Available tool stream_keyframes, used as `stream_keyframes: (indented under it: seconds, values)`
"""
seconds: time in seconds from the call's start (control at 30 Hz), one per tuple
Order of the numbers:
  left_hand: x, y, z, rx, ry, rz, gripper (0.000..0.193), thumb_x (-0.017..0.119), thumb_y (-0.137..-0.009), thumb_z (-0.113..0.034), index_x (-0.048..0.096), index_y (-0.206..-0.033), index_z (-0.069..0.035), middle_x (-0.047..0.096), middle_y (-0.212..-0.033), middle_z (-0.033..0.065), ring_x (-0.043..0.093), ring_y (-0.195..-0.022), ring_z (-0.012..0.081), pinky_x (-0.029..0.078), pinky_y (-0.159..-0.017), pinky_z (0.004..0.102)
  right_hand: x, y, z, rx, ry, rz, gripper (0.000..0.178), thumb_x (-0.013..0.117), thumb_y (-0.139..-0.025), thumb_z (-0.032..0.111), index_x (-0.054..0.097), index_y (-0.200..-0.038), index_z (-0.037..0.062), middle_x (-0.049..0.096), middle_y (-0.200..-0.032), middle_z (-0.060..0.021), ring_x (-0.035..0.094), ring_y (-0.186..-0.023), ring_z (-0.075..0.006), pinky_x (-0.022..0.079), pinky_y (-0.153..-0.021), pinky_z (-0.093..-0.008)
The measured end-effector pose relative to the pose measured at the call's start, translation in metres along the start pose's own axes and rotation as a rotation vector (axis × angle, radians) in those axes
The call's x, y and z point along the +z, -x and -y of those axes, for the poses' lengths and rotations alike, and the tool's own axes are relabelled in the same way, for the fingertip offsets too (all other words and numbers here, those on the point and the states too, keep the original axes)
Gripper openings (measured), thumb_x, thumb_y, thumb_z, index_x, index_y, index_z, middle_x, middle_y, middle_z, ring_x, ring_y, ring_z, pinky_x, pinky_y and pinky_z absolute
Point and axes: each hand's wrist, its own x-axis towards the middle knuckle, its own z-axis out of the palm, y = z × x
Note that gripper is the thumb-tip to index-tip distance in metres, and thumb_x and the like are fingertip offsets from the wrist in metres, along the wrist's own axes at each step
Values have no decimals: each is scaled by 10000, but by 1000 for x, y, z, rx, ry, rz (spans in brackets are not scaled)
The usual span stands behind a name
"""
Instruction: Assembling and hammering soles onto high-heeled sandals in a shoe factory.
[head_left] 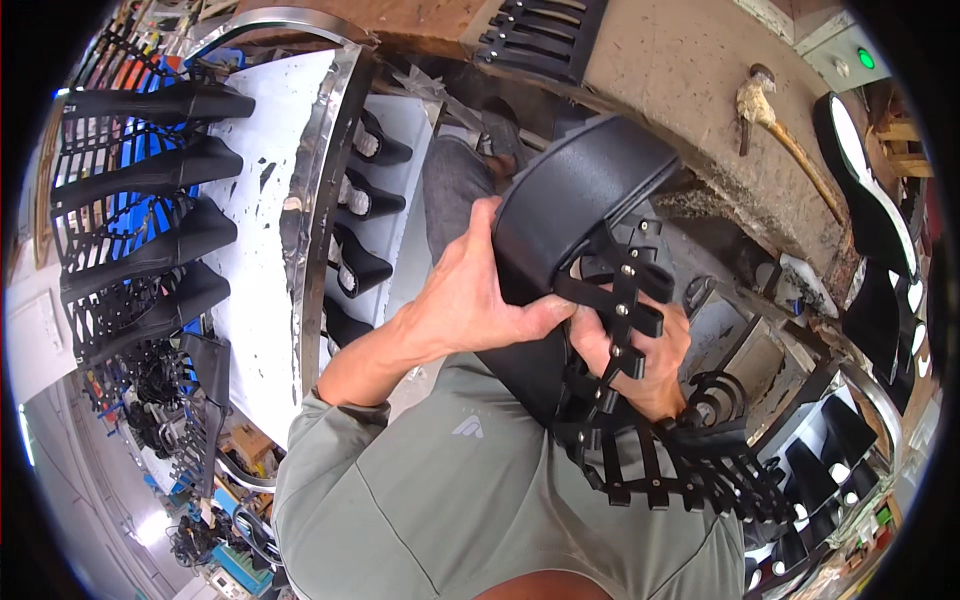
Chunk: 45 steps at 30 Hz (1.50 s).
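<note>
Workshop interior [85, 510]: smooth, curved black wedge sandal [590, 185] with studded straps [626, 290], clamped between left hand [480, 285] and right hand [645, 350]. Beyond the sandal, a gritty surface [680, 65] bears a wood-handled hammer [784, 138]; left of it, a metal-edged rack [265, 270] holds black wedges [190, 170].

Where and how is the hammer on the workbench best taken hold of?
Probably by the outer half of its slim wooden handle, from above and the person's right: the hammer lies on the workbench, the handle's free end pointing to the picture's lower right.
</note>
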Motion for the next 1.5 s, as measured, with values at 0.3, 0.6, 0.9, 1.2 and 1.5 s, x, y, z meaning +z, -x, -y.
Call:
stream_keyframes:
  seconds: [0.3, 0.6, 0.9, 1.2, 1.5]
  values:
    - [-13, 9, -9, 51, -172, 4, 1080, 801, -675, -510, 181, -1287, 128, 553, -1121, 334, 596, -1035, 443, 482, -886, 455, -15, -36, 22, -38, 9, 239, 434, 741, -662, 79, 610, -1069, 2, 640, -846, -111, 651, -694, -273, 541, -627, -349]
    - [-10, 11, 5, 15, -60, -32, 942, 765, -728, -465, 230, -1256, 103, 575, -1103, 312, 603, -1027, 432, 479, -898, 444, 12, -15, -1, 2, -72, 55, 344, 744, -603, 6, 612, -920, -13, 625, -702, -77, 622, -549, -230, 494, -507, -308]
    - [-11, -6, 19, -138, 112, 4, 831, 712, -719, -407, 298, -1235, 96, 551, -1163, 274, 567, -1099, 355, 431, -944, 387, -6, -37, 20, 287, -25, 332, 366, 643, -668, -27, 562, -1023, 7, 643, -799, -133, 637, -658, -299, 521, -589, -356]
    - [-5, -5, 10, -59, 548, 8, 727, 681, -727, -149, 254, -1284, 43, 461, -1182, 139, 442, -1117, 187, 369, -990, 341, -24, -51, 40, 452, -21, 470, 400, 776, -729, 120, 600, -1063, -11, 608, -840, -119, 643, -711, -249, 519, -611, -343]
    - [4, 9, 3, 160, 176, -153, 787, 711, -626, -125, 275, -1264, 24, 555, -1051, 197, 589, -971, 306, 453, -892, 362, -23, -37, 46, 345, 57, 416, 296, 707, -792, 138, 603, -1016, -25, 592, -851, -139, 638, -664, -287, 527, -547, -348]
